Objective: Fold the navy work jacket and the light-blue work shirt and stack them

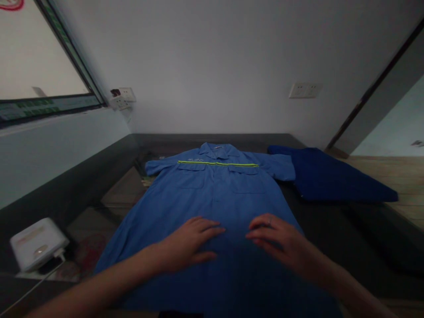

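Note:
A blue short-sleeved work shirt (215, 198) lies spread out, front side up, with its collar at the far end. It has two flap pockets and a yellow-green stripe across the chest. Over the lower middle of the shirt is my left hand (194, 243), fingers stretched out and thumb apart. My right hand (276, 238), with a ring on one finger, is just to the right, its fingers slightly bent and apart. Neither hand holds anything. Whether the fingertips touch the cloth, I cannot tell.
Right of the shirt lies a dark blue folded cloth (331, 174) on the dark table (326, 229). At the left stands a white box-shaped device (39, 243) with a white cable (36, 285). Behind is a wall with sockets (304, 90); a window (43, 57) is at upper left.

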The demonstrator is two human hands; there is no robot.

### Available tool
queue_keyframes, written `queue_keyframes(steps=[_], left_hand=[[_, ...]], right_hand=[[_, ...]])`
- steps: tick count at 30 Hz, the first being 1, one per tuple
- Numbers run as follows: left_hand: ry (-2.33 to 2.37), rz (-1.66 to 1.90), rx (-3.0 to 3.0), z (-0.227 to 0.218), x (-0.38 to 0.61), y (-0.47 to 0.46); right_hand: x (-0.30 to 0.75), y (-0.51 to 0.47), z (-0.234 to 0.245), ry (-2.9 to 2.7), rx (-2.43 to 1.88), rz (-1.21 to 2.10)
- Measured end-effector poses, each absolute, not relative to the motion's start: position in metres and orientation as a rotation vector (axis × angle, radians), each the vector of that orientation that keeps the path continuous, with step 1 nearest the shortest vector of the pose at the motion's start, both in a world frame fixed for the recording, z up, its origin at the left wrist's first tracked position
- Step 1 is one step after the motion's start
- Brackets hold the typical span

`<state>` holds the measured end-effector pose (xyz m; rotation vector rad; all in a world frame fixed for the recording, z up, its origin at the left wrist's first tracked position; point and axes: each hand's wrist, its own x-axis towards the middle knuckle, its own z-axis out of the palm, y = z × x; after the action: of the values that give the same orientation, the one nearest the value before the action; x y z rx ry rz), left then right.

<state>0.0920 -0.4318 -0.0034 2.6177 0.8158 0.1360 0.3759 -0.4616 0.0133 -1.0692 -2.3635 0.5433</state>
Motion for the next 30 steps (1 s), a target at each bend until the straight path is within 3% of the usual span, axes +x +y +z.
queue_keyframes(steps=[5, 14, 30], left_hand=[[0.995, 0.392, 2.531, 0.004, 0.109, -0.329], [1.538, 0.738, 2.269, -0.048, 0.141, -0.166], [1.620, 0.929, 2.249, -0.092, 0.141, -0.118]], right_hand=[[0.363, -0.370, 0.020, -2.306, -1.164, 0.480], [0.324, -0.208, -0.020, -1.950, -1.560, 0.573], [0.272, -0.137, -0.073, -1.882, -1.844, 0.384]])
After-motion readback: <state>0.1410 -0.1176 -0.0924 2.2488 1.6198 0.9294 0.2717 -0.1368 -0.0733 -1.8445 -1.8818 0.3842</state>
